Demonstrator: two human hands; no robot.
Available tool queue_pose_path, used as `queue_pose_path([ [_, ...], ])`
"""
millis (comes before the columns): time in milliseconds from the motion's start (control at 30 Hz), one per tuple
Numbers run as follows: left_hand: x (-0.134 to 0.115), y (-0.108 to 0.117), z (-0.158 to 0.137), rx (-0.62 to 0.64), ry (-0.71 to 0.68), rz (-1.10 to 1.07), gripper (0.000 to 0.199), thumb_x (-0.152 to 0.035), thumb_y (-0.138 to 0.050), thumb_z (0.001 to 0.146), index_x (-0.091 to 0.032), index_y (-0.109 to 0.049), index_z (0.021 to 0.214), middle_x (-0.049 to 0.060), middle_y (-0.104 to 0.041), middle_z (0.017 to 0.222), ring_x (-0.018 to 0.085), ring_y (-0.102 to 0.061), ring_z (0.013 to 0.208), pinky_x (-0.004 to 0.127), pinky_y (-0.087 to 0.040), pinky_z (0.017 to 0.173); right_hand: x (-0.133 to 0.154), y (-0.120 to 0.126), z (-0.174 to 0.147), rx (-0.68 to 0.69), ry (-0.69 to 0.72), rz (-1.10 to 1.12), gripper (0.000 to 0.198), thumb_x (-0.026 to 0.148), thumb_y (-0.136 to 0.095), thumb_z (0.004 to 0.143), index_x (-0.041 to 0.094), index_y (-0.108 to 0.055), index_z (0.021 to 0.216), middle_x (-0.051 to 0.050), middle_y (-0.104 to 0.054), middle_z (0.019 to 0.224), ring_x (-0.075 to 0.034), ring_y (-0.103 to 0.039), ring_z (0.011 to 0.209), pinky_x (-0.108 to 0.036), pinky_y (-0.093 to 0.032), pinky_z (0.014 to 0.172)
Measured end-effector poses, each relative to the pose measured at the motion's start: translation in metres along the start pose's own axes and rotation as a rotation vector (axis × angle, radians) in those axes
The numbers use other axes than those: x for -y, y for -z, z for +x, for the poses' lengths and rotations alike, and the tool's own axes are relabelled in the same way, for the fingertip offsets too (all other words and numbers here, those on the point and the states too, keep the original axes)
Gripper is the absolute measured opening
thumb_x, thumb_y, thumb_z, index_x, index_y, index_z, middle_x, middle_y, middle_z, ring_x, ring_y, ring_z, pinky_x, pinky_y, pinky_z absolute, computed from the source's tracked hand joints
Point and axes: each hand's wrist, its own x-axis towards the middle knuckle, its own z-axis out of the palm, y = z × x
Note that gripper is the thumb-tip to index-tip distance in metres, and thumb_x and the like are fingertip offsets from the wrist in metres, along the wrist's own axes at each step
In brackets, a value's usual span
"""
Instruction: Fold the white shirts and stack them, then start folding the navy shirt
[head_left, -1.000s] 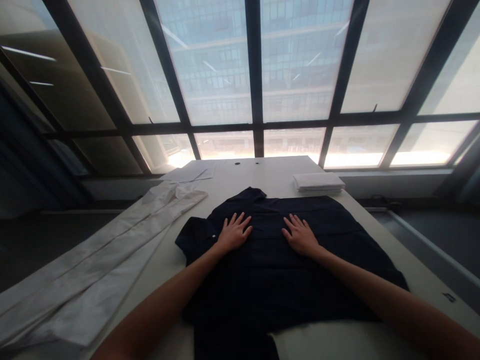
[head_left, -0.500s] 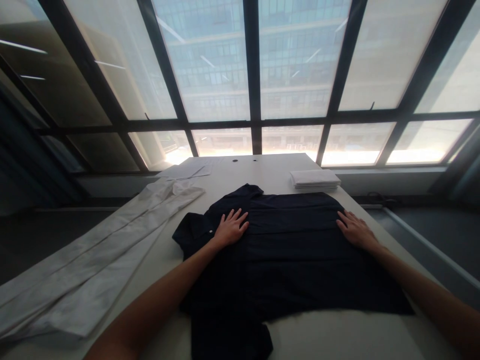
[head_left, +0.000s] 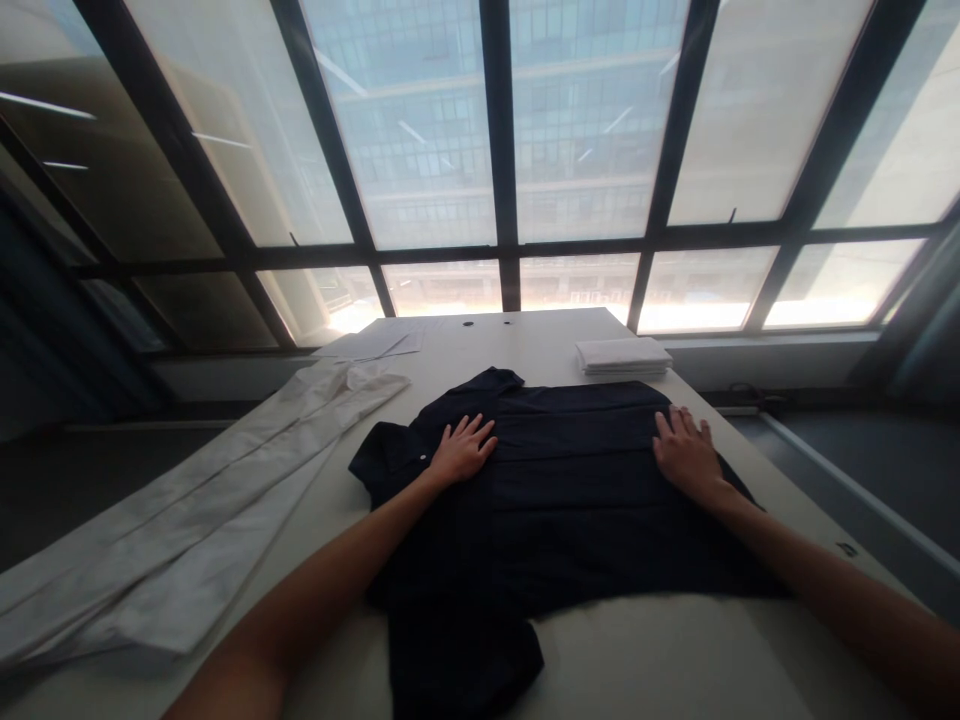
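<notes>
A dark navy short-sleeved shirt [head_left: 577, 540] lies spread on the white table [head_left: 660, 650], its collar toward the left and its hem toward the right. One sleeve points toward me at the bottom; a small white button shows near the collar. My left hand [head_left: 461, 450] rests flat on the shirt's upper part, fingers spread. Near the hem at the far right corner, my right hand [head_left: 686, 450] lies palm down on the cloth with its fingers stretched out. Neither hand grips the fabric.
White garments [head_left: 195, 510] lie lengthwise along the table's left side. Sheets of paper [head_left: 371, 345] lie beyond them. A folded white cloth stack [head_left: 622, 357] sits at the back right. Large framed windows [head_left: 585, 130] rise behind the table.
My right hand has moved left and slightly up across the shirt near the hem. The hem's near corner has shifted left. My left hand has stayed about where it was.
</notes>
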Motion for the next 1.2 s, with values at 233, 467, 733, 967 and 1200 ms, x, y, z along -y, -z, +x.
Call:
queue_pose_path([
  [233,0.001,0.000,0.000,-0.016,-0.007,0.040,0.061,-0.058,-0.024,0.105,-0.031,-0.035,0.159,0.005,-0.025,0.168,0.034,-0.018,0.155,0.062,-0.017,0.120,0.175,0.032,-0.041,0.295,0.273,0.408,0.062,0.044,-0.037,0.103,0.015,-0.038,0.158,-0.016,-0.023,0.168,-0.030,-0.015,0.156,-0.052,-0.013,0.123],
  [467,0.003,-0.003,0.001,-0.032,-0.025,0.047,0.060,-0.056,-0.025,0.105,-0.030,-0.036,0.158,0.005,-0.026,0.168,0.034,-0.019,0.155,0.062,-0.019,0.120,0.225,0.038,-0.054,0.325,0.319,0.455,0.066,0.051,-0.037,0.103,0.018,-0.036,0.159,-0.015,-0.019,0.169,-0.030,-0.012,0.156,-0.053,-0.010,0.124],
  [733,0.002,-0.005,0.004,-0.035,-0.016,0.009,0.060,-0.056,-0.027,0.105,-0.030,-0.038,0.158,0.005,-0.027,0.167,0.035,-0.019,0.155,0.063,-0.017,0.120,0.114,0.020,-0.049,0.345,0.078,0.248,0.067,0.055,-0.031,0.104,0.021,-0.031,0.162,-0.013,-0.018,0.169,-0.029,-0.011,0.156,-0.052,-0.011,0.123],
  [967,0.005,-0.008,0.008,-0.043,-0.023,0.006,0.060,-0.054,-0.028,0.105,-0.028,-0.038,0.158,0.005,-0.027,0.167,0.035,-0.020,0.155,0.063,-0.019,0.120,0.007,0.006,-0.047,0.298,-0.137,0.079,0.068,0.054,-0.026,0.103,0.019,-0.031,0.161,-0.016,-0.020,0.169,-0.031,-0.015,0.156,-0.054,-0.016,0.122],
  [1200,0.005,-0.008,0.007,-0.042,-0.024,0.014,0.059,-0.053,-0.028,0.105,-0.028,-0.038,0.158,0.005,-0.027,0.167,0.035,-0.020,0.155,0.063,-0.019,0.120,-0.043,-0.004,-0.054,0.169,-0.402,-0.008,0.072,0.055,-0.022,0.101,0.014,-0.039,0.158,-0.023,-0.027,0.165,-0.038,-0.019,0.154,-0.064,-0.013,0.118],
])
